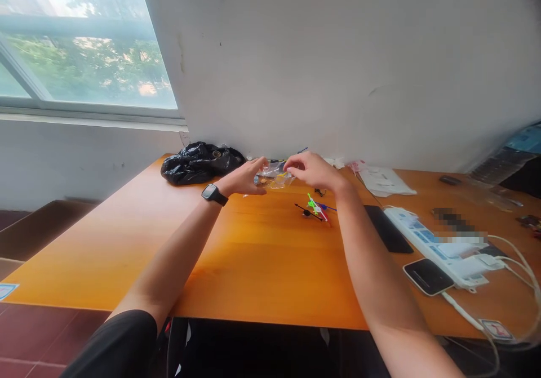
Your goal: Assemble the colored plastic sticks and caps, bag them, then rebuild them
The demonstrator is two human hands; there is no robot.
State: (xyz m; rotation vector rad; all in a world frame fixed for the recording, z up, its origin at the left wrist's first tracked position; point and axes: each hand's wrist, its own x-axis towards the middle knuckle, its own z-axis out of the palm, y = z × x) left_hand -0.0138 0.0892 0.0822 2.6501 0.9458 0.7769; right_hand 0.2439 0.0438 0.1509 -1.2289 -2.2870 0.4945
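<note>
The left hand [244, 178] and right hand [310, 170] pinched a clear bag [275, 177] above the far side of the table [253, 254]; it looked light, soft and slippery, best gripped at its edges

Left hand [245, 178] and right hand [310, 170] pinch a clear plastic bag [275, 176] above the orange table [253, 254].

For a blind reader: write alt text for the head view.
Left hand and right hand hold a clear plastic bag at an orange table. Colourful plastic pieces lie nearby, with a black bag, power strip and phone.
</note>
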